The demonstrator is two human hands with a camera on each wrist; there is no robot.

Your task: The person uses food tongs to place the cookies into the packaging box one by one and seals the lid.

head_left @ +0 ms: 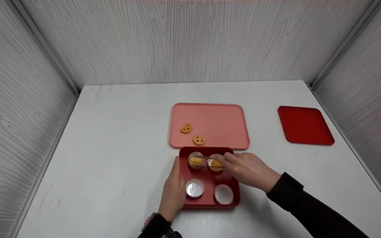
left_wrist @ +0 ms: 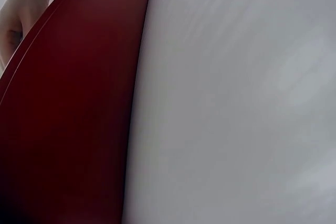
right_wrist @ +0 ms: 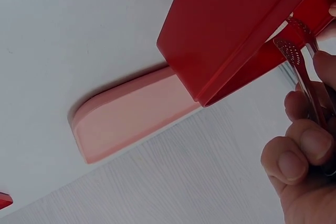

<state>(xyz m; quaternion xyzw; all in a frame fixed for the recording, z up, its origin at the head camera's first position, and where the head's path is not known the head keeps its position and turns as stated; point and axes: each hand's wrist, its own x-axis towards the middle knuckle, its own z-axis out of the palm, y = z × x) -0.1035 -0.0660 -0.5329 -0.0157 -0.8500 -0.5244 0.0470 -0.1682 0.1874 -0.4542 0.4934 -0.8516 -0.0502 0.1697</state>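
My right hand holds metal tongs with perforated tips over a red box. The tongs' tips lie on either side of a yellow piece in the back-left paper cup; whether they squeeze it I cannot tell. Beside it, a second cup in the back right holds a round yellow-orange piece, partly hidden by the right fingers. Two white paper cups with nothing in them, front left and front right, stand in the same box. Along the box's left wall rests my left hand, fingers extended.
Directly behind the box lies a pink tray with two cookies, one farther back and one nearer. A red tray is at the right of the white table. Grey wood-grain panels enclose the back and sides.
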